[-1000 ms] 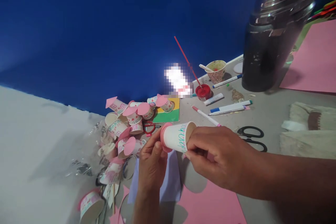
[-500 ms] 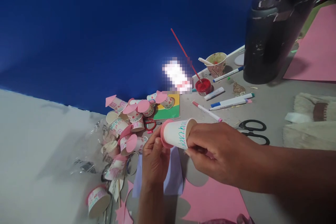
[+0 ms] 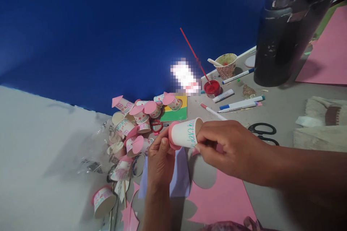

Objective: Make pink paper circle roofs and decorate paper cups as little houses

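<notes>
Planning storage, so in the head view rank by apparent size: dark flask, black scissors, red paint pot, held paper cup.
1. dark flask, clearly largest.
2. paper cup and black scissors look alike; the cup is nearer the camera, so unranked.
3. red paint pot, smallest.

The left hand rises on an upright forearm, thumb and fingers curled into a pinch. The right hand reaches in from the right, back upward, its fingertips pinched just beside the left fingers.
</notes>
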A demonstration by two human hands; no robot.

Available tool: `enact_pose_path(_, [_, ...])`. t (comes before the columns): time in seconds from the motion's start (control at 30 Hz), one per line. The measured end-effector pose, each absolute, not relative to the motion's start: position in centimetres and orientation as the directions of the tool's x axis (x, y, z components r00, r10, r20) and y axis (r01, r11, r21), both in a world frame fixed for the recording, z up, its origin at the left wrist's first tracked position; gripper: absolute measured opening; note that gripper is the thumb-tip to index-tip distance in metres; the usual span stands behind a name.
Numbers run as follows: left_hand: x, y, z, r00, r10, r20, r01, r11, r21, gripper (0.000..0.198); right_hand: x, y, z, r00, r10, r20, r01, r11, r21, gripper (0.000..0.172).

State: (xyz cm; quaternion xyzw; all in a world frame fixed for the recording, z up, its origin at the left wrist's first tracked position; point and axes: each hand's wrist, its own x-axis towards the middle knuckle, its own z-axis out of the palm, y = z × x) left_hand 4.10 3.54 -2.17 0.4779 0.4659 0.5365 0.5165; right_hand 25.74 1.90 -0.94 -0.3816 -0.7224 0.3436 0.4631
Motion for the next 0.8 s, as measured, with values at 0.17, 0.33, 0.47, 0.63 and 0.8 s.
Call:
enact_pose_path(0.17, [4.1,3.0,-1.4,-0.085,0.993,0.083,-0.036,-0.086,0.996,0.036,26.3,3.4,-0.6,-0.285,0.958,-0.025,0.032,-0.017,-0.999,0.022])
enact_pose_path(0.33, [4.4,2.2,-1.7,-0.181,0.946,0.27,0.075,-0.26,0.963,0.035,26.8,5.0,-1.5,-0.365,0.885,-0.289,-0.33,-0.413,-0.849,0.019])
enact_pose_path(0.47, [4.9,2.3,-2.1,-0.202,0.95,0.239,0.029,-0.238,0.971,0.037,26.6,5.1,-2.1,-0.374,0.885,-0.278,-0.34,-0.409,-0.847,0.022])
enact_pose_path(0.63, [5.2,2.7,-2.1,-0.278,0.95,0.142,-0.041,-0.16,0.986,0.036,26.3,4.1,-2.0,-0.355,0.913,-0.202,-0.102,-0.253,-0.962,0.02])
enact_pose_path(0.8, [5.2,2.7,-2.1,-0.29,0.953,0.087,-0.048,-0.105,0.993,0.032,26.0,3.8,-2.2,-0.349,0.918,-0.188,-0.027,-0.21,-0.977,0.02])
